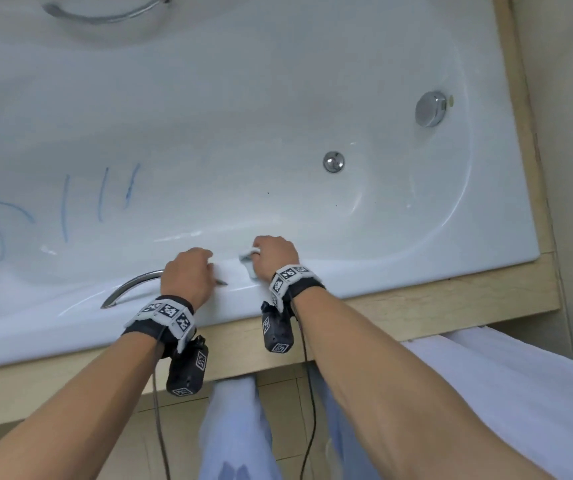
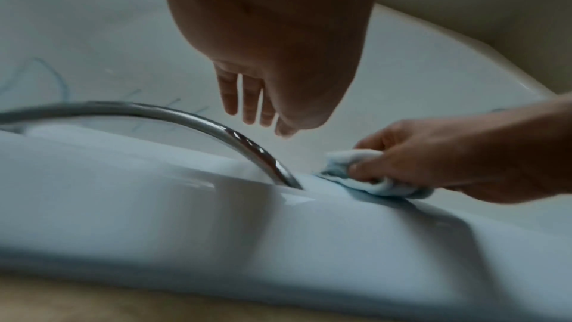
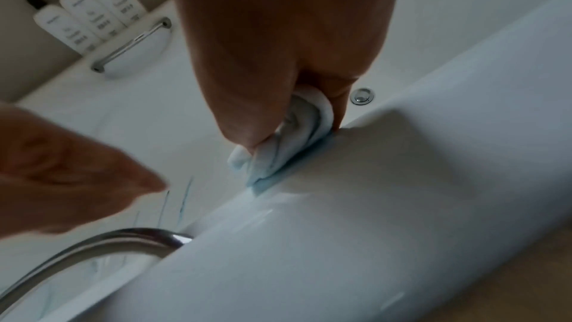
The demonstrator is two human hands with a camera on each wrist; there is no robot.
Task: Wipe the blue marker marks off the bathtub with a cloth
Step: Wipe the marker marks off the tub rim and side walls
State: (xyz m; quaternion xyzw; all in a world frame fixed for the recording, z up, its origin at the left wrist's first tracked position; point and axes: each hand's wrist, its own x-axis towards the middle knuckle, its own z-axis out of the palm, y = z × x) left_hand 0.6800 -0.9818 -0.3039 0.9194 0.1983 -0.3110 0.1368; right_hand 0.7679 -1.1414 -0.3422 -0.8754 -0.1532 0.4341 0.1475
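The cloth (image 1: 248, 259) is bunched inside the right hand (image 1: 273, 256), whose fingers and thumb curl around it, and it is pressed on the near rim of the bathtub (image 1: 382, 271), at about 6 o'clock in the head view. The blue marker marks (image 1: 101, 194) lie on the tub floor toward 9 o'clock, well apart from the cloth: three upright strokes and a bigger curved shape to their left. The left hand (image 1: 186, 271) is just beside the right one, over the right end of the near chrome grab handle (image 1: 129, 287); the left wrist view shows its fingers (image 2: 247, 99) straight and loose, holding nothing. Only the right wrist view shows that the underside of the cloth (image 3: 278, 153) has a blue stain where it meets the rim, and only this view shows three white pump bottles (image 3: 86, 9) on the ledge at 10 o'clock; they have dark print, but it is too blurred to read. The head view alone shows the drain (image 1: 333, 161) and the round overflow knob (image 1: 430, 109) toward 2 o'clock, and a second grab handle (image 1: 105, 13) on the far side at 11 o'clock.
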